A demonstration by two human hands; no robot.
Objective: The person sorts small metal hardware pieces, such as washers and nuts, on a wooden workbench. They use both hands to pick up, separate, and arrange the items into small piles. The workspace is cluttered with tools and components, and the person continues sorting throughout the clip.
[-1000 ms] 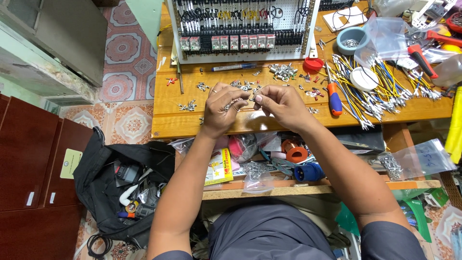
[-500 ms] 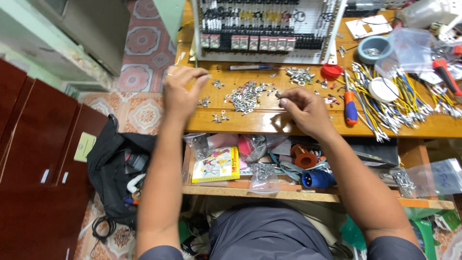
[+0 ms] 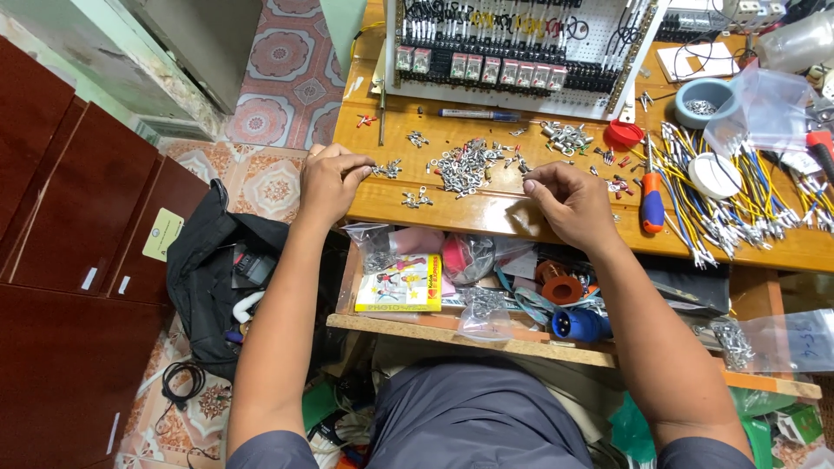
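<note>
Midway, the left hand [image 3: 330, 181] pinched a lug at the table's [image 3: 486, 213] left edge while the right hand [image 3: 565, 201], fingers curled, gripped another beside the unsorted pile [image 3: 465, 165]; most lugs seemingly remained.

a flat yellow packet [image 3: 399, 284] in the open drawer; pale label [image 3: 162, 234] on brown cabinet.

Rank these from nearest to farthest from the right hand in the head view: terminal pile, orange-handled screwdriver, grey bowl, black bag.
From the right hand:
1. Orange-handled screwdriver, just to its right on the bench.
2. Terminal pile, up and to its left.
3. Grey bowl, at the bench's far right.
4. Black bag, on the floor to the left.
</note>
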